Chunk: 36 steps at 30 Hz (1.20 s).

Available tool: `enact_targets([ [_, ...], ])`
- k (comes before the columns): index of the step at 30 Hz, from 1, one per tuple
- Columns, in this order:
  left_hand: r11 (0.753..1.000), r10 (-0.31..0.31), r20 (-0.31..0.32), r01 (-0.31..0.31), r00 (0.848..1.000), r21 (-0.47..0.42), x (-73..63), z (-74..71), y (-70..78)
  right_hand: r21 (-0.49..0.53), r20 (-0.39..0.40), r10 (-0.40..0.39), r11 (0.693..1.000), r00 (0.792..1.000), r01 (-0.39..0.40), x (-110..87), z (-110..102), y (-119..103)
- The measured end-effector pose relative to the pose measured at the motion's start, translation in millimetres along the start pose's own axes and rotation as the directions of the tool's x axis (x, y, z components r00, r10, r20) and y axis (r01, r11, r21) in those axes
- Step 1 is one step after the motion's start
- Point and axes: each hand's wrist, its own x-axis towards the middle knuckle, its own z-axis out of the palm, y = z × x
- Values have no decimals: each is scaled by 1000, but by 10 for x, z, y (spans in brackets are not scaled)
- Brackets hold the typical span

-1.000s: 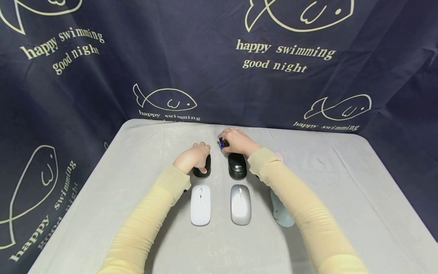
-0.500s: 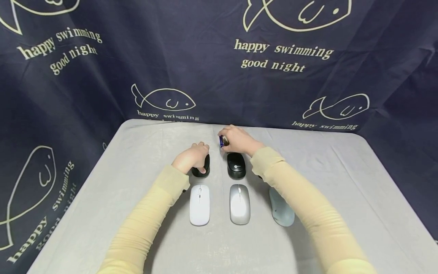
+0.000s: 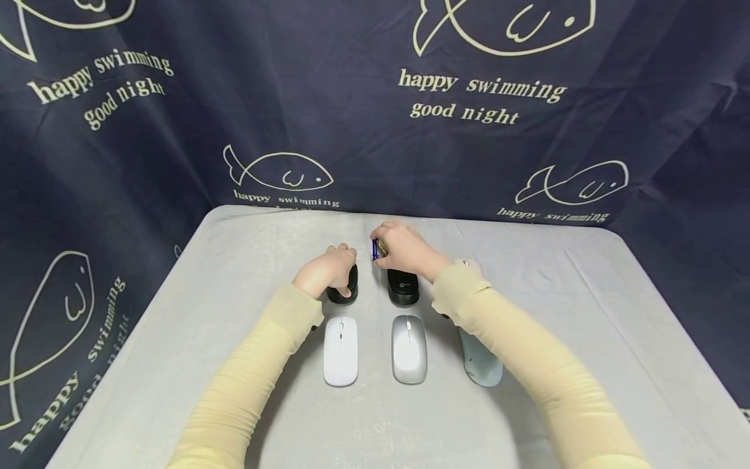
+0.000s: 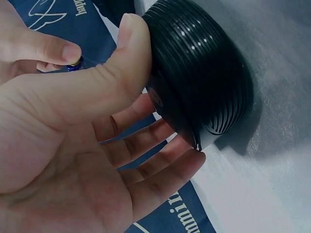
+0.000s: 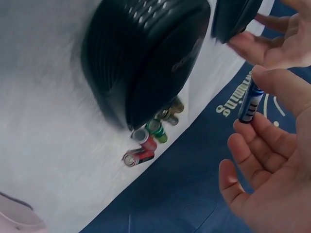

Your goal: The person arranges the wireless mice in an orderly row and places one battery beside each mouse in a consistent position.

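Observation:
My left hand (image 3: pixel 328 270) grips a black computer mouse (image 4: pixel 199 73) by its sides, thumb on one side and fingers on the other. To its right, my right hand (image 3: pixel 410 251) pinches a small blue battery (image 5: pixel 251 102) between thumb and fingers; it also shows as a blue battery (image 3: pixel 375 250) in the head view. A second black mouse (image 3: pixel 404 286) sits just below the right hand, its far end covered by that hand. Beyond this mouse, the right wrist view shows several small batteries (image 5: pixel 155 130), red, green and gold-coloured, on the tabletop.
Nearer on the grey-covered table (image 3: pixel 375 430) lie a white mouse (image 3: pixel 341 352) and a silver mouse (image 3: pixel 409 350). A pale blue mouse (image 3: pixel 483 361) is partly hidden under the right sleeve. A pink object (image 5: pixel 19 213) shows at the edge of the right wrist view. A navy curtain (image 3: pixel 363 111) hangs behind.
My right hand has come slightly nearer and to the left with the blue battery, now covering the far end of the second black mouse. The left hand stays on its mouse.

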Motion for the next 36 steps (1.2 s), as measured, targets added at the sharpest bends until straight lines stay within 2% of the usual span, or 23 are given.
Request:
enact_targets([
  [4, 1000, 7, -11, -7, 1000, 0, 1, 9, -6, 17, -10, -4, 1000, 1000, 4, -50, 13, -51],
  [9, 1000, 12, -27, -12, 1000, 3, 22, 30, -13, 26, 12, 6, 1000, 1000, -6, -115, 51, -92],
  [18, 1000, 17, -24, -17, 1000, 18, 7, 28, -6, 80, 30, 16, 997, 999, -18, -217, 125, -154],
  [26, 1000, 12, -21, -12, 1000, -3, -16, 35, -6, 120, 52, 5, 993, 999, -12, -253, 233, -190],
  [31, 1000, 18, -19, -18, 1000, 0, 62, 55, -26, 121, 89, 29, 992, 996, -40, -270, 274, -198],
  [36, 1000, 21, -21, -21, 1000, 7, 76, 58, -25, 123, 87, 11, 992, 996, -21, -280, 306, -206],
])
